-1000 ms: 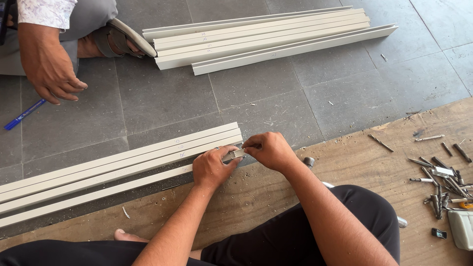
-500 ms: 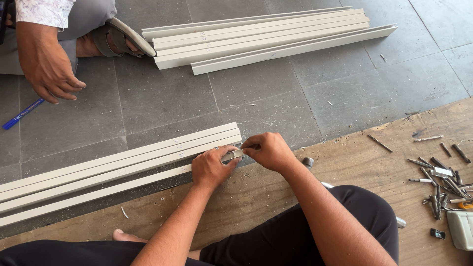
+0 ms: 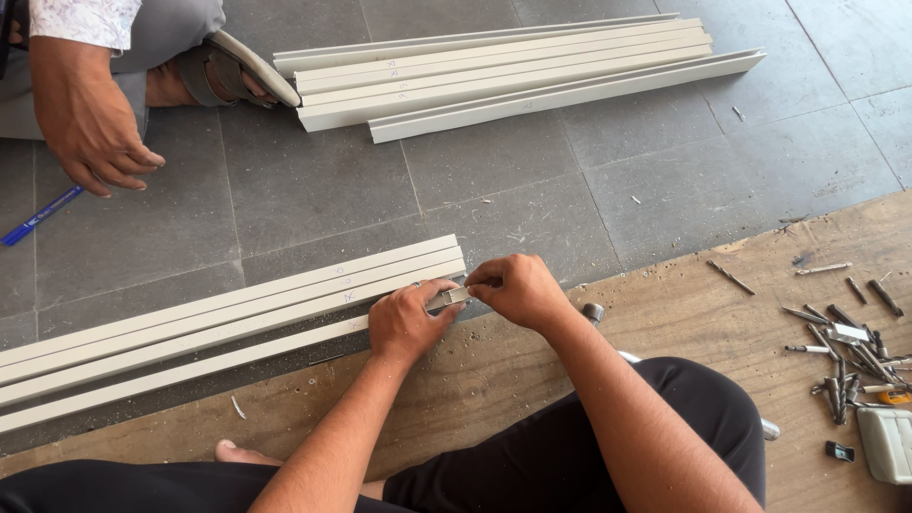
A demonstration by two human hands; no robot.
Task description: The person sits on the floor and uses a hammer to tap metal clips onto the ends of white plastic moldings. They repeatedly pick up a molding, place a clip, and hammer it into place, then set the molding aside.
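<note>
The person sat cross-legged at the bottom of the frame, both hands meeting at the centre. The left hand (image 3: 407, 321) lay curled on the end of the nearest white strip (image 3: 180, 369), fingers closed together around a small metal piece (image 3: 454, 297). The right hand (image 3: 518, 288) pinched the same piece from the other side, thumb and fingertips clamped on it, so the two hands were touching across it. That piece sat right at the end of the near bundle of white strips (image 3: 228, 313), which ran from the centre out to the left edge across grey floor tiles (image 3: 665, 171) and a wooden board (image 3: 684, 313).

A second bundle of white strips (image 3: 513, 71) lay well apart at the upper centre. In the upper left another person's hand (image 3: 95, 128) hung loosely open above the tiles, near a blue pen (image 3: 40, 217). At the right edge a scatter of drill bits and screws (image 3: 845, 351) lay on the board.
</note>
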